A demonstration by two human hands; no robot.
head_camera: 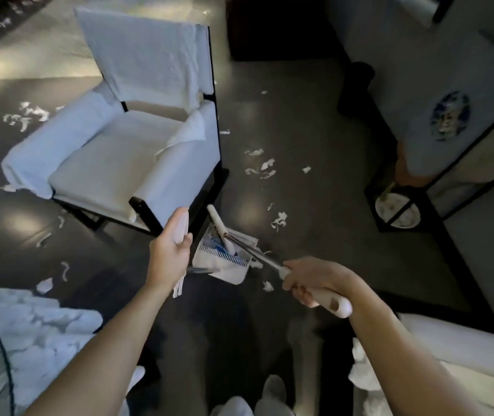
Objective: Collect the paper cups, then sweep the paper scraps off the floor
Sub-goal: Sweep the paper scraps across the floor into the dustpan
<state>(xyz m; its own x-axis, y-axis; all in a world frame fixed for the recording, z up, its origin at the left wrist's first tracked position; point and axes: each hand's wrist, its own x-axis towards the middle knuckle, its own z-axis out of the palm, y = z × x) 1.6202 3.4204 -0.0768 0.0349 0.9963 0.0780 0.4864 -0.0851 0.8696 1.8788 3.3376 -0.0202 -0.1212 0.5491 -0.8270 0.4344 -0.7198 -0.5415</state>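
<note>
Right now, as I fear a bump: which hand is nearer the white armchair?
Left. The left hand, gripping a flat white thing, is just in front of the armchair; the right hand, gripping a long handle, is farther right, past the dustpan.

Torn wht paper scraps nr dustpan

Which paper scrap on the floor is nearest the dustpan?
The small scrap just right of the dustpan, beside the right hand; the others lie farther off.
</note>
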